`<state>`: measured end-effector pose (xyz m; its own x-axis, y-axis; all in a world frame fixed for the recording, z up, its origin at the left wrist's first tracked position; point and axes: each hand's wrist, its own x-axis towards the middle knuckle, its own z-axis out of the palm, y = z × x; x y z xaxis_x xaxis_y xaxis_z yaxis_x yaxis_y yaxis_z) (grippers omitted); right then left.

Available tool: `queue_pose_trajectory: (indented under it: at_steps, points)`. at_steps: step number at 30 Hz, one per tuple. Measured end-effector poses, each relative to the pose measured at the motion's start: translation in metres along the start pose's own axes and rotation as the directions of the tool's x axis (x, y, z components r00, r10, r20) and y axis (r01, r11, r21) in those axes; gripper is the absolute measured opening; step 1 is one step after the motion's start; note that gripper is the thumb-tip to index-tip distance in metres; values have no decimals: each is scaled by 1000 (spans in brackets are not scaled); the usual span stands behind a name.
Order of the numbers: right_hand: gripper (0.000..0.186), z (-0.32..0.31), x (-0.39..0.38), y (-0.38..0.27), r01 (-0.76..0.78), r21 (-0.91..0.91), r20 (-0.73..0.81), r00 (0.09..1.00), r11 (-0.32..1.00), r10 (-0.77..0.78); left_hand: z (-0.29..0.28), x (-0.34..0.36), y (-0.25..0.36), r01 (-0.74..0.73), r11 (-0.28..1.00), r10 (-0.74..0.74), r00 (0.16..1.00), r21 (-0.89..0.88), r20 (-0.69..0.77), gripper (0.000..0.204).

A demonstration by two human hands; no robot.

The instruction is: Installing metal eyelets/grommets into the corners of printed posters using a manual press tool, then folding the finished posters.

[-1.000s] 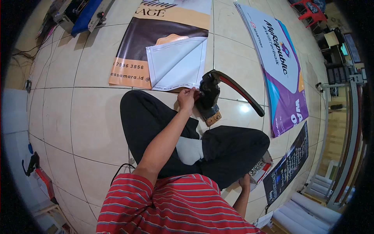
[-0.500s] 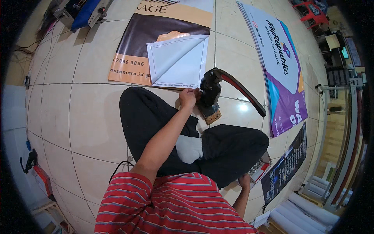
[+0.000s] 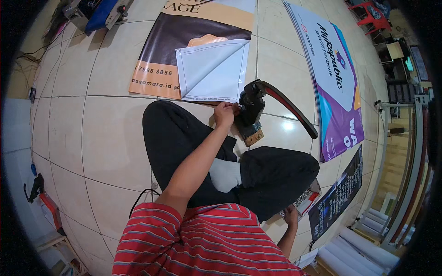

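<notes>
I sit cross-legged. My left hand (image 3: 224, 114) pinches the lower corner of an orange-and-brown banner (image 3: 153, 50), whose folded flap shows its white back (image 3: 212, 69), beside a black hand press (image 3: 253, 108) with a long curved black-and-red lever (image 3: 290, 106). The press stands on a wood block (image 3: 253, 137). My right hand (image 3: 290, 216) is low at the right, its fingers curled at an open box of small metal pieces (image 3: 306, 198); what they hold, if anything, is too small to make out.
Stacked white-and-purple banners (image 3: 336, 101) and a dark banner (image 3: 334, 200) lie at the right, near a metal-framed machine (image 3: 414, 161) and white rolls (image 3: 354, 248). A blue-and-silver machine (image 3: 101, 16) is at top left, a red-and-black tool (image 3: 50, 207) at left, a red chair (image 3: 373, 18) at top right.
My left hand and the press appear slightly shifted in the picture as the view moves a little. My right hand has shifted slightly at the box; the lever stays raised.
</notes>
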<state>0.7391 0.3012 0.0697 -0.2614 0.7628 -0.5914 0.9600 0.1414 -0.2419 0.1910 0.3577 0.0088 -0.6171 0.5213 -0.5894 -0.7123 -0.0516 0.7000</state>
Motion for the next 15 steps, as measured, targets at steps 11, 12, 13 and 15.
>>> queue_pose_trajectory:
  at_steps: [11, 12, 13, 15]
  points:
    - [14, -144, -32, -152, -40, 356, -193, 974, 934, 115, 8, -12, 11, 3, 989, 6, 998, 146, -63, 11]
    - [13, -158, -18, -172, 29, 368, -242, 968, 930, 65, 2, -8, 9, -12, 990, 20, 998, 139, -56, 12]
    - [13, -170, -2, -189, 93, 373, -294, 956, 923, 23, -1, -4, 4, -22, 991, 28, 999, 130, -43, 14]
    - [16, -181, 47, -218, 278, 309, -405, 904, 910, -139, -2, -1, -1, -30, 990, 36, 998, 134, -43, 14]
